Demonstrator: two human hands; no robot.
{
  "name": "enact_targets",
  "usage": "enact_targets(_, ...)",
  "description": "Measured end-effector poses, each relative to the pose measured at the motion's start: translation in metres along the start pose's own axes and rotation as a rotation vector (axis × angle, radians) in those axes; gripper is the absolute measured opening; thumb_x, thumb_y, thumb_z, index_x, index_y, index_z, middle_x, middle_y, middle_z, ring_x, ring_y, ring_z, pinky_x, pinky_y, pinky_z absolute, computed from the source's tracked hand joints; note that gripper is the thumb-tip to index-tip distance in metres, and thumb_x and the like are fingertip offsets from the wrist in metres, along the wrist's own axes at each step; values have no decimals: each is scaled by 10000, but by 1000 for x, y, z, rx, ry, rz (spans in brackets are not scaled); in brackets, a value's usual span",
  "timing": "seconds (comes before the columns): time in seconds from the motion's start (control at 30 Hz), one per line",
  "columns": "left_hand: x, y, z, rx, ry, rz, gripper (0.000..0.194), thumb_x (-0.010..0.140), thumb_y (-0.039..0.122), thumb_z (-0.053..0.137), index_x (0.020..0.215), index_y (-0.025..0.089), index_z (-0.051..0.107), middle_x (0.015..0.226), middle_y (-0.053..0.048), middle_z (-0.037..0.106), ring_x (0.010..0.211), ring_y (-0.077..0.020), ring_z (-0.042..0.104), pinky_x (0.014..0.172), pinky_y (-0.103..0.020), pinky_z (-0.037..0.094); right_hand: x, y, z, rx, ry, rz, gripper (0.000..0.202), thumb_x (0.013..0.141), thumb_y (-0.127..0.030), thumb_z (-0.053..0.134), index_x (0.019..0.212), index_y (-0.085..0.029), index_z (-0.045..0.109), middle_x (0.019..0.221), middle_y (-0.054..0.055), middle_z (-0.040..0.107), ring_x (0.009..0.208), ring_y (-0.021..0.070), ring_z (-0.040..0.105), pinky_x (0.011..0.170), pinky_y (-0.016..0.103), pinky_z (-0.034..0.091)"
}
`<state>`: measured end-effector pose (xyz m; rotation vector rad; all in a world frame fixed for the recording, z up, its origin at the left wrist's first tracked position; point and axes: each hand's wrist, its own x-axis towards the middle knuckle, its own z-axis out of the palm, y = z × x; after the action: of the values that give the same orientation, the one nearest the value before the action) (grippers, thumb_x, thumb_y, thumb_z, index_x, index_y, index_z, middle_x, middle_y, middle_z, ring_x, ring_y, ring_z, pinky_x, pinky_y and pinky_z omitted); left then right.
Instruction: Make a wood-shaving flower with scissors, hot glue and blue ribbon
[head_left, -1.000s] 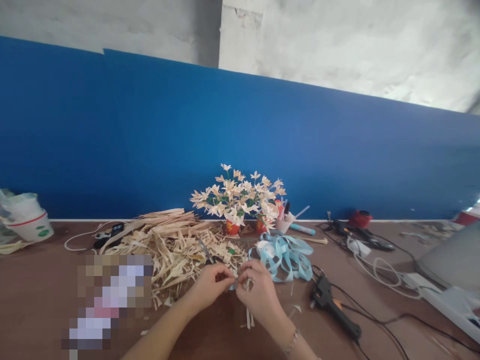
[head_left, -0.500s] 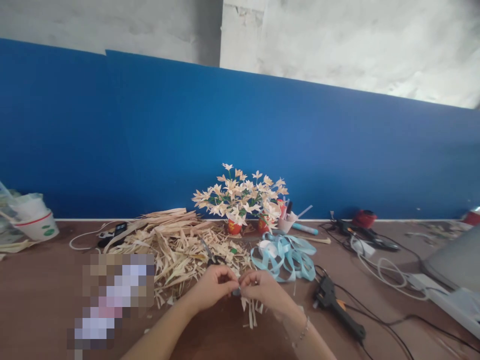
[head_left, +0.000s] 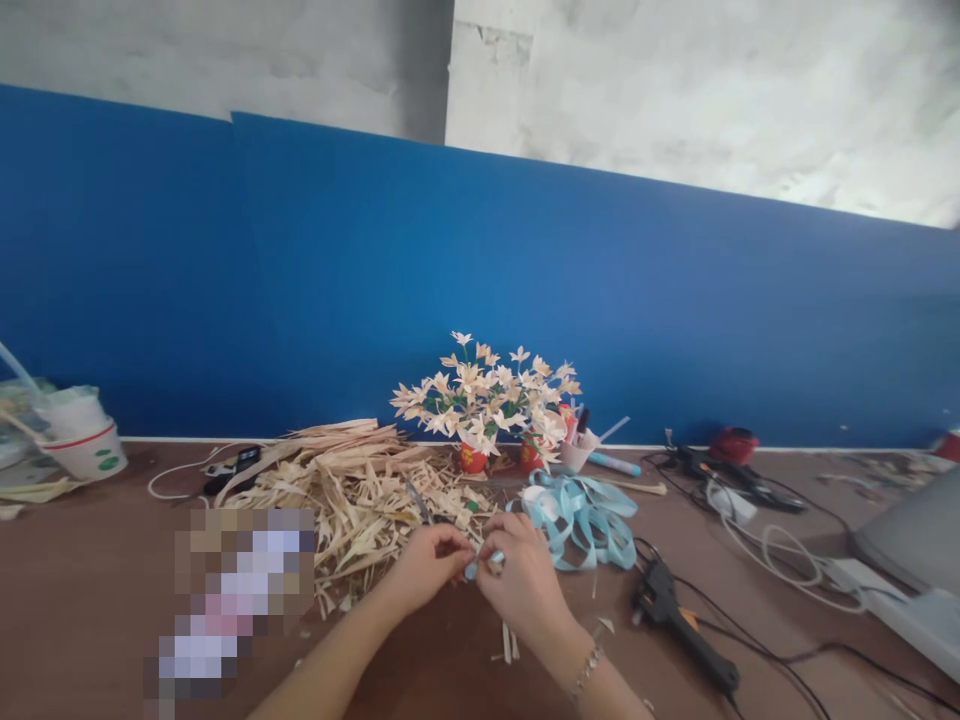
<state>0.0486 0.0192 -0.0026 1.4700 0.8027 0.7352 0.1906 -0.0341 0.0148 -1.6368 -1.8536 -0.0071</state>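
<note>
A blue panel (head_left: 525,260) runs behind the brown tabletop (head_left: 90,580), with a grey wall (head_left: 712,90) above it. At the left edge of the frame we see a white cup (head_left: 86,452) with a red rim; to its right, below, lies a pixelated patch. A heap of dry strips (head_left: 337,500) spreads left of centre, with scissors (head_left: 418,502) on it. At lower centre, our left hand (head_left: 424,568) has its grip pinching a small pale-blue piece (head_left: 471,571), mostly hidden by the fingers. Our right hand (head_left: 525,580) meets it there, its grip curled together on the same piece. Beyond, pale flowers (head_left: 487,390) stand in red pots (head_left: 472,458). Blue ribbon (head_left: 592,520) lies loosely coiled right of centre, and a black glue gun (head_left: 679,620) rests at lower right, near a white power strip (head_left: 892,605).
</note>
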Motion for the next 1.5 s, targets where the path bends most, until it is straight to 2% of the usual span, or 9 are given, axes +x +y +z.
enact_targets(0.3,1,-4,-2,22,5,42,133,662,261,594,716,140,604,578,26,558,512,-98,492,518,-221,385,-1,1,-5,-2,16,-68,145,628,-67,547,616,-198,609,887,40,575,877,212,487,744,331,349)
enact_targets(0.43,1,-4,-4,17,-6,56,117,667,242,585,715,137,603,582,27,553,525,-95,487,531,-220,384,-1,3,-1,90,22,-64,166,627,-60,541,607,-202,622,880,39,578,883,206,500,760,330,372)
enact_targets(0.57,3,-4,-4,-64,-27,54,119,653,225,601,727,132,587,608,22,555,553,-97,500,569,-234,408,0,8,3,270,-22,13,159,602,-56,547,570,-187,632,863,41,582,867,192,530,788,322,401)
enact_targets(0.8,3,-4,3,-245,107,60,247,592,214,651,616,184,407,646,32,558,564,-96,506,577,-237,426,1,13,8,561,-110,223,143,624,-97,564,538,-178,643,850,38,594,778,161,578,667,258,444)
enact_targets(0.93,2,-5,5,-204,136,111,219,590,206,651,573,176,434,700,-6,589,678,-134,534,653,-253,432,1,14,12,613,-104,257,135,627,-105,573,538,-175,647,843,38,583,763,153,575,641,245,444)
enact_targets(1.07,1,-5,3,-160,109,141,127,637,255,631,656,159,550,738,-21,590,717,-146,534,671,-250,421,1,13,12,630,-106,247,126,631,-108,570,551,-171,645,850,41,576,826,168,573,735,270,435)
enact_targets(1.17,1,-3,2,-137,100,162,144,670,291,615,698,150,604,749,-31,591,720,-149,533,683,-256,419,1,12,12,607,-96,229,115,627,-108,568,568,-171,644,849,41,573,824,172,566,759,287,430)
enact_targets(1.3,2,-4,5,-116,175,185,142,630,282,657,621,150,606,786,-46,600,767,-171,547,712,-275,429,0,12,13,546,-43,175,125,637,-104,549,572,-175,628,850,43,571,845,181,554,777,309,426)
enact_targets(1.5,2,-6,10,-143,265,116,120,622,262,644,595,148,619,830,-50,611,772,-174,557,698,-272,440,-3,7,18,387,66,56,126,655,-90,542,607,-178,618,876,55,569,895,195,525,802,324,407)
